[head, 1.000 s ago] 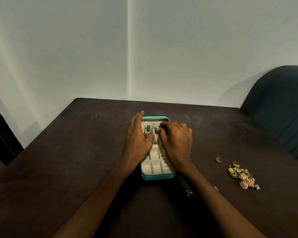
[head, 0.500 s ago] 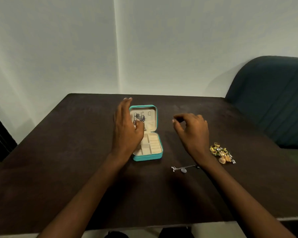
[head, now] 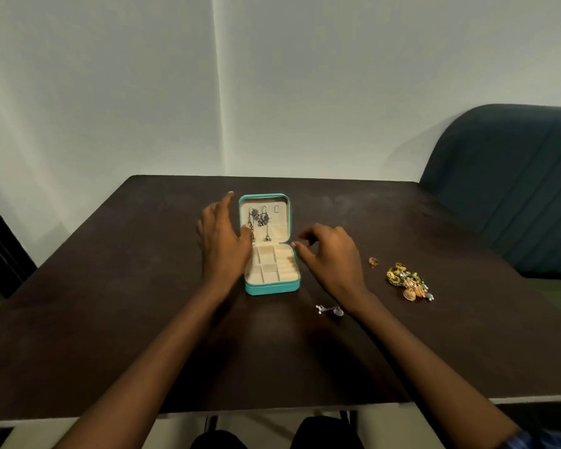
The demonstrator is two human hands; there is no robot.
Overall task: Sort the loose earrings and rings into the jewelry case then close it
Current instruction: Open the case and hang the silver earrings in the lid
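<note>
Open jewelry case (head: 270,274) at table centre, left hand (head: 221,243) flat-fingered bracing its 9 o'clock side; right hand (head: 332,254), loosely curled and empty, should pinch one gold earring from pile (head: 407,280) at 3 o'clock.

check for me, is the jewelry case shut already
No, the jewelry case stands open, its lid upright with earrings hanging inside.

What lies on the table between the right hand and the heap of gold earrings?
In the head view, only one small gold ring lies between the right hand and the gold earring heap; otherwise bare tabletop.
</note>
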